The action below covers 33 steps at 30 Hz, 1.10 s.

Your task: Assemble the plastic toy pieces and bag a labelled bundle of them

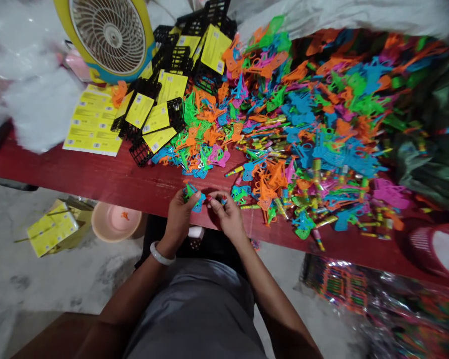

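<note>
My left hand (182, 203), with a pale bangle (162, 253) at the wrist, is closed around a blue and green plastic toy piece (193, 197) with a perforated, flat shape. Just beside it my right hand (225, 212) is pinched, its fingertips close to the toy piece; a small red bit (208, 198) shows at the fingertips, too small to name. Both hands are over the front edge of the red table (153, 192). To their right begins a spread of loose plastic toy pieces (267, 184) in orange, green, blue and pink, with striped tubes (235, 171) among them.
A yellow fan (114, 37) stands at the back left near yellow printed sheets (93, 122) and black plastic crates (140, 151) with yellow cards (159, 117). A pink basin (115, 224) is on the floor. At the right edge stands a red basket (421, 247); bagged goods (344, 286) lie below.
</note>
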Each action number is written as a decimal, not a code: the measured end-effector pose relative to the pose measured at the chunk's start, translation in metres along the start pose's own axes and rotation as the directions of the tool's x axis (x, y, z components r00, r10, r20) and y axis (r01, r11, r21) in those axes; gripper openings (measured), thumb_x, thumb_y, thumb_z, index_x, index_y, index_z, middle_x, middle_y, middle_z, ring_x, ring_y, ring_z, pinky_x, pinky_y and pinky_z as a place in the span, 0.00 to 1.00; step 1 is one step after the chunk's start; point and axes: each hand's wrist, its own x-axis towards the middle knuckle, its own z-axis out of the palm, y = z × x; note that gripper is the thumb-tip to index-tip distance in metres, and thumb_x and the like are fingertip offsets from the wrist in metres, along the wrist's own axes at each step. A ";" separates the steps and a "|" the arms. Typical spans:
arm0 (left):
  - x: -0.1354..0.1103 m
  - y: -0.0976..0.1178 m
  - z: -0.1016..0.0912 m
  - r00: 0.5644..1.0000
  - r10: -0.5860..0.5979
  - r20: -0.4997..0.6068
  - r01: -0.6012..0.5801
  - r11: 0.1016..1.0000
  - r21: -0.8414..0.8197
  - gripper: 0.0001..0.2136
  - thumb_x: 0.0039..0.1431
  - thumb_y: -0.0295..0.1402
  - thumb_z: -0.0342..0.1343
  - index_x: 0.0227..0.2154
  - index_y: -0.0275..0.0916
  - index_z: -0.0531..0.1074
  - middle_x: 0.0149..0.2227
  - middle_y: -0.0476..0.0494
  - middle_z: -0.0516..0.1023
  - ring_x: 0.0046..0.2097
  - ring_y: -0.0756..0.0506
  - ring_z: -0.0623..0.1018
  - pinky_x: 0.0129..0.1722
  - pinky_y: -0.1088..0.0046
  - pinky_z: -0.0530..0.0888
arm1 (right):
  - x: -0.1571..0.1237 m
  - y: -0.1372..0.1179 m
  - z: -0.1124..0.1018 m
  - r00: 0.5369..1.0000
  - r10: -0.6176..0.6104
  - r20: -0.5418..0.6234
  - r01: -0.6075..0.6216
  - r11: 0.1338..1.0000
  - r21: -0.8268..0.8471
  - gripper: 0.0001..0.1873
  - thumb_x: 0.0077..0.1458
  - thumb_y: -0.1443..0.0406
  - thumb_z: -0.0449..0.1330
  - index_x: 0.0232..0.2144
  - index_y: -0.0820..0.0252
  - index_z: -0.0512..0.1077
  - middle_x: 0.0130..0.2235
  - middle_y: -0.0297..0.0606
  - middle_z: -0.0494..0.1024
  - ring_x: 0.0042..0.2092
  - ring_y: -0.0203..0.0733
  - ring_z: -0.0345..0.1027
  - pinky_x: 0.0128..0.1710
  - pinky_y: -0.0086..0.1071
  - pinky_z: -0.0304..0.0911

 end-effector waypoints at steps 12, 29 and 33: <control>-0.006 -0.006 0.007 0.999 0.022 -0.031 -0.023 0.999 -0.033 0.13 0.48 0.39 0.69 0.30 0.38 0.73 0.27 0.53 0.74 0.29 0.52 0.70 0.32 0.75 0.68 | -0.013 -0.004 0.014 0.999 -0.016 -0.038 0.013 0.997 -0.075 0.11 0.62 0.55 0.59 0.32 0.54 0.69 0.26 0.31 0.74 0.28 0.39 0.70 0.33 0.33 0.66; 0.089 -0.006 0.024 0.820 0.541 0.189 -0.430 0.364 0.826 0.20 0.54 0.26 0.66 0.49 0.35 0.69 0.50 0.32 0.70 0.57 0.34 0.69 0.59 0.50 0.65 | 0.063 -0.040 -0.059 0.891 -0.444 -0.096 0.210 0.589 -0.780 0.16 0.63 0.67 0.51 0.50 0.58 0.74 0.43 0.47 0.77 0.46 0.52 0.70 0.48 0.46 0.67; 0.085 -0.008 0.011 0.806 0.558 0.198 -0.442 0.344 0.829 0.21 0.53 0.26 0.66 0.49 0.38 0.69 0.50 0.36 0.71 0.56 0.35 0.70 0.59 0.51 0.66 | 0.093 -0.014 -0.016 0.976 -0.215 -0.023 0.097 0.530 -0.842 0.19 0.59 0.72 0.53 0.51 0.63 0.74 0.41 0.53 0.76 0.46 0.55 0.68 0.50 0.47 0.63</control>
